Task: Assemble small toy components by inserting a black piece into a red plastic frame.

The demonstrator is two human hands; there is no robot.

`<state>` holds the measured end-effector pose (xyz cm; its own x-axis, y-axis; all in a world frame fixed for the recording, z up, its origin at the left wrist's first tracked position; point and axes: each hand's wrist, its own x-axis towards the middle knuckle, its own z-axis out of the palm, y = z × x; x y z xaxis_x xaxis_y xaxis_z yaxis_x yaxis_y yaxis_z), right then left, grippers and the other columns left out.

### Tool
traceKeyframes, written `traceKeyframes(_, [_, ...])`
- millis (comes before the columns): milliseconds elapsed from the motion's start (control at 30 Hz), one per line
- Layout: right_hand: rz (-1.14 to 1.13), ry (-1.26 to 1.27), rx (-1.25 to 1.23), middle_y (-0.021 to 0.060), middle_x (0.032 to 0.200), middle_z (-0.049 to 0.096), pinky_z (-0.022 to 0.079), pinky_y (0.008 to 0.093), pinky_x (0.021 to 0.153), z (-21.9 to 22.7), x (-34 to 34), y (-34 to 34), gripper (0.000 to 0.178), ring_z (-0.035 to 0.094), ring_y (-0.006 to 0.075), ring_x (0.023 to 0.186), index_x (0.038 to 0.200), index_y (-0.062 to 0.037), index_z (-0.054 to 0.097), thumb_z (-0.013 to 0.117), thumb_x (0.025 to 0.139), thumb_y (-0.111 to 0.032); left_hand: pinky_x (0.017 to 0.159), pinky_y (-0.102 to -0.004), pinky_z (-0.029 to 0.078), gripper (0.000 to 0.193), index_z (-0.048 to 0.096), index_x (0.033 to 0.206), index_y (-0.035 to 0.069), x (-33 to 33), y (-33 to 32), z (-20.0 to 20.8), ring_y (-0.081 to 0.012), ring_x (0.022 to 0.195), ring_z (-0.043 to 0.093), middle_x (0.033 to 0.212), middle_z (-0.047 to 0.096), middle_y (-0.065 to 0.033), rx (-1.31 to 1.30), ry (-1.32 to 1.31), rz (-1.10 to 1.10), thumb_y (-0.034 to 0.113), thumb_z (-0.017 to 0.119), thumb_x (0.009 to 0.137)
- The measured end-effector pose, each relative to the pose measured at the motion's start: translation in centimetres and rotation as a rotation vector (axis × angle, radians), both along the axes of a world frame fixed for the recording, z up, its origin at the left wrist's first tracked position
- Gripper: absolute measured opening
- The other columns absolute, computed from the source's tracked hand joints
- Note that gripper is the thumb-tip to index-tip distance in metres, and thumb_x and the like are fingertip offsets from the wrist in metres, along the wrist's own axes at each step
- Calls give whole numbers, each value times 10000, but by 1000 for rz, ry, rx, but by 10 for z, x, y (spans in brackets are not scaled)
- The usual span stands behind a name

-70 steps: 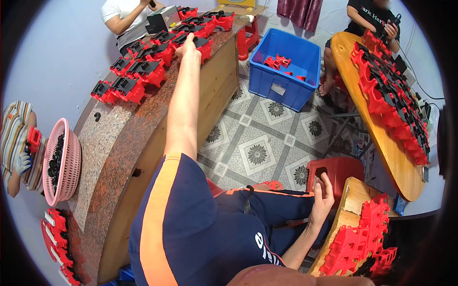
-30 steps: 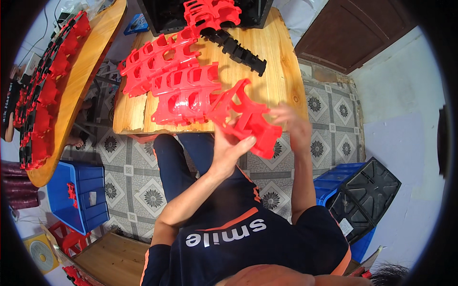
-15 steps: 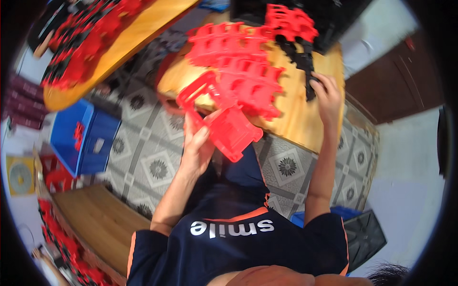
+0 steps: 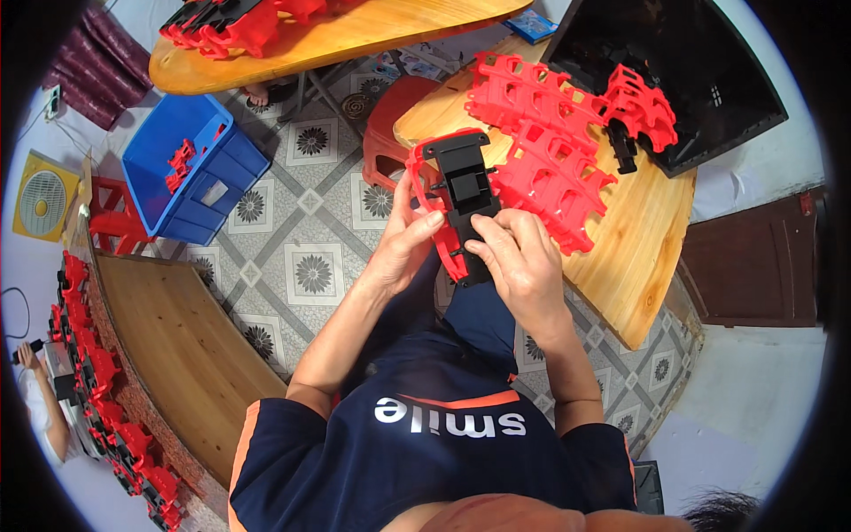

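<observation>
In front of my body, my left hand (image 4: 401, 244) grips a red plastic shell (image 4: 419, 167) by its left side, thumb on top. A long black plastic part (image 4: 463, 158) with a square recess lies against the shell's open face. My right hand (image 4: 525, 264) holds the lower end of this black part, fingers pressed on its surface. Just beyond, rows of red plastic shells (image 4: 551, 177) are stacked on the wooden table (image 4: 634, 288). More red shells (image 4: 643, 106) sit by a large black crate (image 4: 722, 75), with black parts beside them.
A blue bin (image 4: 208, 199) holding some red pieces stands on the tiled floor at left. A red stool (image 4: 383, 142) is by the table. Another wooden table (image 4: 355, 43) bears red-and-black pieces. At lower left are a wooden bench (image 4: 191, 328), more assembled pieces (image 4: 115, 399) and another person's arm (image 4: 55, 417).
My right hand has come from the table's right side with a black part and now holds it against the red shell. The shell has turned in my left hand. The view has shifted.
</observation>
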<state>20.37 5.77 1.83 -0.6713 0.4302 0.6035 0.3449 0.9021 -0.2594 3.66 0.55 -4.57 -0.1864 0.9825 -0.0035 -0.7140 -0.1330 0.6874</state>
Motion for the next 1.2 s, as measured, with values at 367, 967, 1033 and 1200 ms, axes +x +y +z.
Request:
traceKeyframes(367, [-17,246,-168,152,1066,597,500,380,780,-14,-15,24,469,620,289,884,1133,-3,631,754,830,-339,1128,-421,335,1007,22,1556,123,3,-6,2,-264,1376,377,1489,337,-160,34,207,31,217,719,834])
traceKeyframes(967, [616,585,-996,217,1428,474,402,385,1073,-38,-95,33,291,509,275,1269,1205,24,571,553,982,-162,1178,-372,190,870,118,1559,62,-31,-27,1,-251,1454,216,1564,202,-162,161,629,483,448,604,950])
traceKeyframes(1033, [664,590,-888,234,1403,498,404,399,1075,-28,-108,24,300,509,292,1271,1191,26,561,537,989,-195,1174,-372,196,868,132,1558,59,-25,-35,8,-252,1447,236,1549,240,-167,198,576,559,419,627,942])
traceKeyframes(1200, [794,313,-1099,170,1572,287,237,480,1167,-12,-135,14,989,314,310,1428,1528,-57,237,615,841,-661,1115,-341,301,864,118,1555,68,-55,-55,29,-206,1238,434,1338,419,-126,22,404,1014,405,629,944])
